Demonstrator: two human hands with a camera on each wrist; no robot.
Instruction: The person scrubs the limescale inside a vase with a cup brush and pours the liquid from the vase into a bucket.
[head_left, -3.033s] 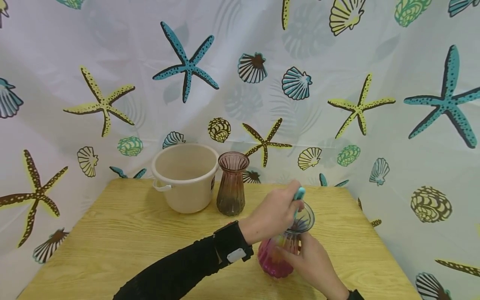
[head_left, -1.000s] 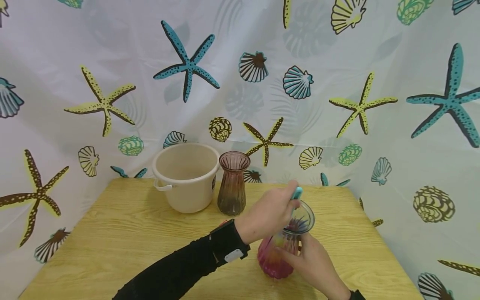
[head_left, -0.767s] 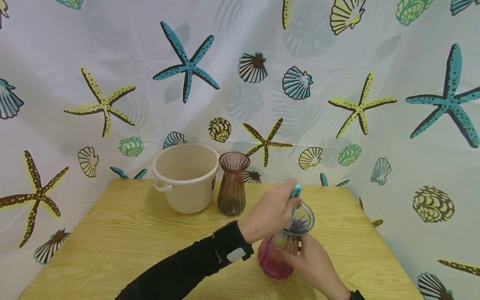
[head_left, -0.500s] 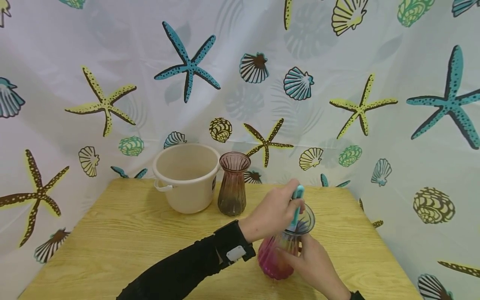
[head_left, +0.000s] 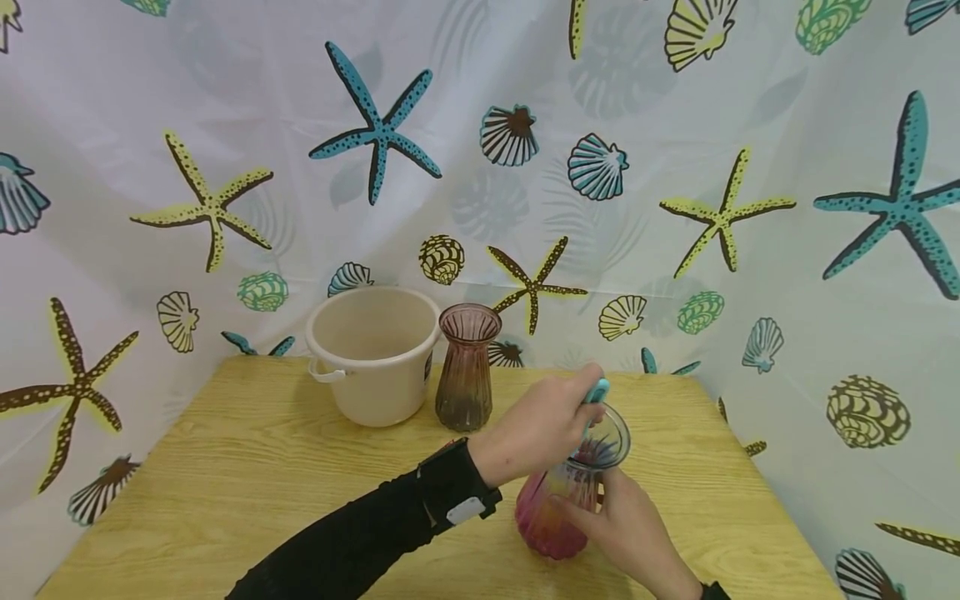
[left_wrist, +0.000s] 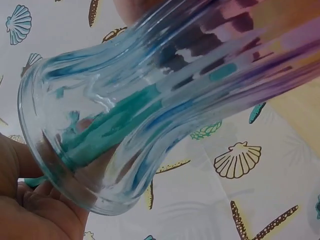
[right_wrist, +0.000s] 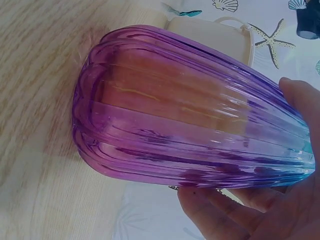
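A ribbed glass vase (head_left: 534,525), pink at the base and clear bluish at the flared rim, leans with its mouth up and to the right. My right hand (head_left: 633,533) grips it below the neck, thumb on the near side. My left hand (head_left: 542,427) holds the teal handle (head_left: 597,392) of a bottle brush, which runs down through the mouth. The left wrist view shows the teal shaft (left_wrist: 117,125) through the glass. Inside the vase, in the right wrist view, sits a blurred orange-yellow head (right_wrist: 165,95). Whether the base touches the table cannot be told.
Behind, a cream bucket (head_left: 382,392) with a white handle stands on the wood-grain table (head_left: 247,475). Close to its right is a second ribbed vase (head_left: 463,379), purplish above and grey below. A curtain (head_left: 622,250) printed with starfish and shells surrounds the back and sides.
The left hand and handle shift slightly up and down at the vase mouth; since half a second ago the handle has sunk a little. Vase and right hand stay almost still.
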